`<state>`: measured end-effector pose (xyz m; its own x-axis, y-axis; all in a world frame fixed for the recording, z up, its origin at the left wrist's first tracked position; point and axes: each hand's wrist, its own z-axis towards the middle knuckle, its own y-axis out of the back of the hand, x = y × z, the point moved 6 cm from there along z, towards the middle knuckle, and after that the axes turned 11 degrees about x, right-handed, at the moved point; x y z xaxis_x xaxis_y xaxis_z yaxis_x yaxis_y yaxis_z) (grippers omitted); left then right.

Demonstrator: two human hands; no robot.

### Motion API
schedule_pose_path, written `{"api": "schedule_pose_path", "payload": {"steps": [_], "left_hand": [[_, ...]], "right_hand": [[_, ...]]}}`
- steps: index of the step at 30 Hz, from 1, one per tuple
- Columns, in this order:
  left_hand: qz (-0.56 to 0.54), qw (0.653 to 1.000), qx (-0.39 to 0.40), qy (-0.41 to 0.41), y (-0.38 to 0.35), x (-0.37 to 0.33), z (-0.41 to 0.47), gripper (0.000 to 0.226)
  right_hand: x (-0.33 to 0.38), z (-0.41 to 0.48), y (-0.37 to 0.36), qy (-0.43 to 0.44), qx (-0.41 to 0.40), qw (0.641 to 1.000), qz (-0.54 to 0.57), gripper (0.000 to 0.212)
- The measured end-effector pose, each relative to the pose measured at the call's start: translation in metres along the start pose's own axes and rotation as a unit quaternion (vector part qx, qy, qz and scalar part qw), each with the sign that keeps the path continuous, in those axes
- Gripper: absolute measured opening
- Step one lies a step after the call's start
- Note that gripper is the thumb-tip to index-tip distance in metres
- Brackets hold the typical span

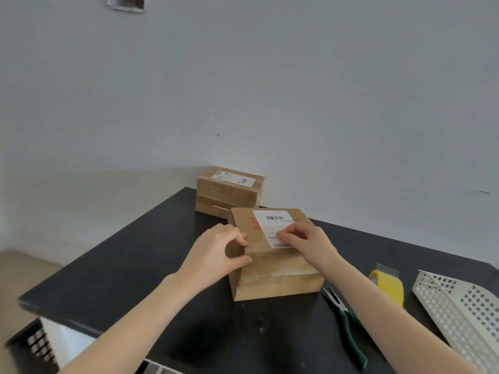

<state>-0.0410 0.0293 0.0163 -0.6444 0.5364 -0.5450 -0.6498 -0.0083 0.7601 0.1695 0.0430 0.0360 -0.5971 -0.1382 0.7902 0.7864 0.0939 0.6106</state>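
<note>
A brown cardboard box (272,268) lies on the black table (151,265) in front of me, with a white shipping label (272,225) on its top. My left hand (216,249) grips the box's near left corner, thumb against the side and fingers curled over the top edge. My right hand (305,241) rests on top of the box, its curled fingertips pressing on the lower part of the label.
A second labelled cardboard box (229,193) stands behind, against the wall. Right of the near box lie green-handled pliers (345,325), a yellow tape roll (388,287) and a white perforated tray (459,309). The table's left edge drops to the floor.
</note>
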Motion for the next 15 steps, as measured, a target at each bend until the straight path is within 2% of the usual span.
{"api": "schedule_pose_path", "payload": {"steps": [5, 10, 15], "left_hand": [[0.022, 0.998, -0.018, -0.059, -0.019, -0.029, 0.004, 0.029], [0.024, 0.994, 0.016, -0.101, -0.027, -0.040, 0.011, 0.039], [0.034, 0.996, 0.024, -0.081, -0.020, -0.027, 0.015, 0.052]], "right_hand": [[-0.011, 0.001, 0.015, -0.009, -0.025, 0.999, 0.042, 0.009], [-0.013, -0.008, 0.025, 0.000, -0.038, 0.995, 0.088, 0.008], [-0.011, -0.020, 0.037, 0.009, -0.041, 0.993, 0.113, 0.009]]}}
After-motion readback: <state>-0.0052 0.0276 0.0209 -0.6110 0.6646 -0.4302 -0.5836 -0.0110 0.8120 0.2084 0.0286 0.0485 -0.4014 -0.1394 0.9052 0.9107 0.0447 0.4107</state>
